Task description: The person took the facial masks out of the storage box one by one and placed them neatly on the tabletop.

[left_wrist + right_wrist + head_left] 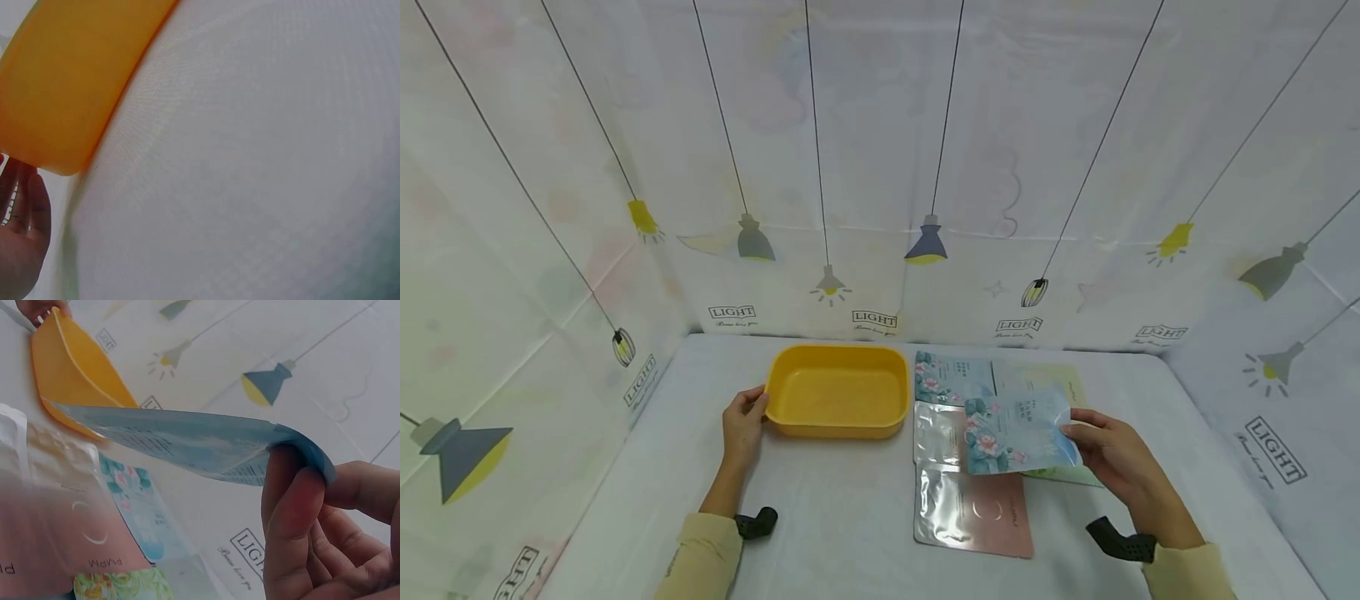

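A yellow plastic basin (pixel 838 432) stands left of centre on the white table, with nothing visible inside. My left hand (pixel 743 425) holds it by its left end; the left wrist view shows the fingers partly hidden behind the basin's wall. On the right, my right hand (pixel 1112 458) pinches the edge of a light-blue floral sheet-mask packet (pixel 1018 429) between thumb and fingers. The packet is raised, and it bends at the grip in the right wrist view. Beneath it lie silver-and-pink packets (pixel 973 512), another blue floral packet (pixel 955 379) and pale-green packets (pixel 1063 375), partly overlapped.
A white cloth printed with hanging lamps (pixel 927 242) rises behind the table and along both sides. The white tabletop (pixel 835 517) shows in front of the basin. A black wrist strap (pixel 756 523) sits on my left forearm, and another (pixel 1120 543) on my right.
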Motion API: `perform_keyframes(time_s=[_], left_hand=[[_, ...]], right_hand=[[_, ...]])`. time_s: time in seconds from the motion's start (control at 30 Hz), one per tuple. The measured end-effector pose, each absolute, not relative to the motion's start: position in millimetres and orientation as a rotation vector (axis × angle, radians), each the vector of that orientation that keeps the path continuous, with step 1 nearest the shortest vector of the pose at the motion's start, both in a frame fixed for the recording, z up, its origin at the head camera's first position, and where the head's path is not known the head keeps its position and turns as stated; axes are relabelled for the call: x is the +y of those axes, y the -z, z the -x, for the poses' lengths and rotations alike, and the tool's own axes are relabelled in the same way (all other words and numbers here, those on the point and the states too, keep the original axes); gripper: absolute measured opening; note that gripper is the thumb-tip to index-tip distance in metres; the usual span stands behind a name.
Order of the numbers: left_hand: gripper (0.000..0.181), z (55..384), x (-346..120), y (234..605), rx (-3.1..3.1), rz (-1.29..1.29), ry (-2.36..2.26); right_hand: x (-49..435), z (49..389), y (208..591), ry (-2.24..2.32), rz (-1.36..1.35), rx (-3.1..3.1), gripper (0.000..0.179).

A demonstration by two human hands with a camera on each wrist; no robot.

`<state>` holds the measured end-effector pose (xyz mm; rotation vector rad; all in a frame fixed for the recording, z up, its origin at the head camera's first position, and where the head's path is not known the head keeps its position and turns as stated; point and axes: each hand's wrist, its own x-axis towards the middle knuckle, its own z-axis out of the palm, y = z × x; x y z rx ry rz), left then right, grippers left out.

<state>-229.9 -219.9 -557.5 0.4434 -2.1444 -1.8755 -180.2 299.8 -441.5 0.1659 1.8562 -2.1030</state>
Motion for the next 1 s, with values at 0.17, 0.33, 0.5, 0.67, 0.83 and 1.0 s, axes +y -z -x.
perform_keyframes(time_s=[0.17, 0.33, 0.5, 0.67, 0.83, 1.0], left_hand=[[0.034, 230, -220, 556, -2.135, -0.433, 1.88], [0.032, 230, -220, 556, -2.123, -0.425, 1.887], [0.034, 229, -219, 556, -2.132, -0.432, 1.894], [0.035, 228, -220, 556, -2.145, -0.445, 1.879], [0.034, 229, -220, 557, -2.14, -0.44, 1.878], [0.034, 229, -220, 556, -2.113, -0.414, 1.894]], right_hand=[[319, 166, 449, 2.113, -0.192, 1.83, 0.022], [336, 156, 456, 2.072, -0.251, 1.859, 0.021], [349, 146, 467, 2.034, -0.322, 1.861, 0.023], [358, 138, 477, 1.979, -0.43, 1.859, 0.023], [367, 133, 487, 1.909, -0.513, 1.858, 0.029], [373, 130, 500, 1.754, -0.592, 1.992, 0.055]])
